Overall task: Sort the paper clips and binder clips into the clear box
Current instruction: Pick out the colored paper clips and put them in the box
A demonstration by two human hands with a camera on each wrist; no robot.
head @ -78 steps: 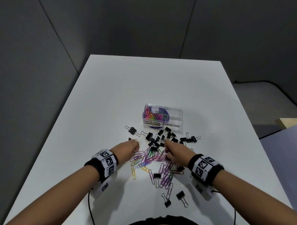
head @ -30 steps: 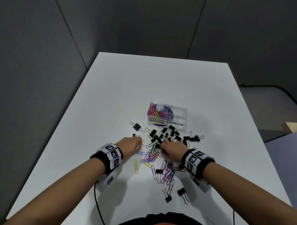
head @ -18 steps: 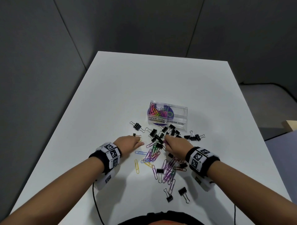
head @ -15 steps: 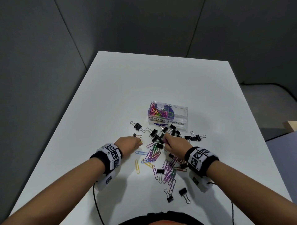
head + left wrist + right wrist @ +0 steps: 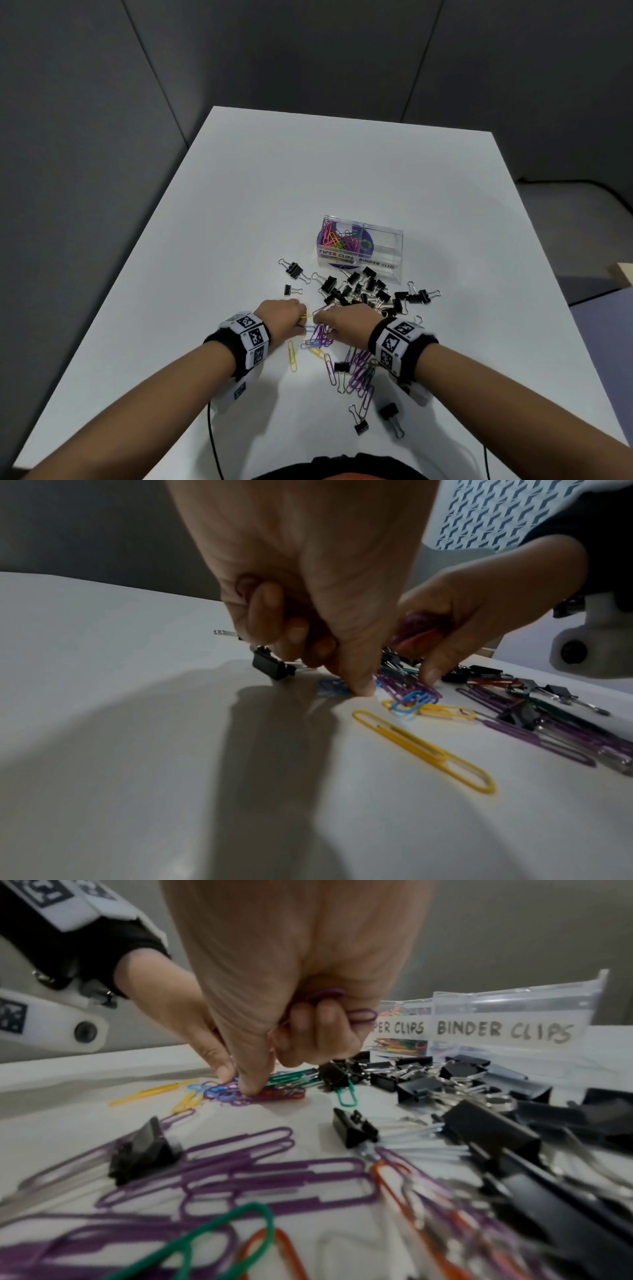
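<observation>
Head cam is looking steeply down at the table [image 5: 342,178]; both wrist cams are skimming low, sharing the paper clips [image 5: 423,746].

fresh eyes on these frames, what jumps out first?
The jumble of coloured paper clips and black binder clips spread mid-table, just in front of the clear plastic two-compartment box. Its compartment labelled PAPER CLIPS holds a bright tangle; the one labelled BINDER CLIPS looks empty. Both hands work the pile: the right hand has purple paper clips bunched in its curled fingers, and the left hand presses a fingertip by a blue paper clip.
</observation>
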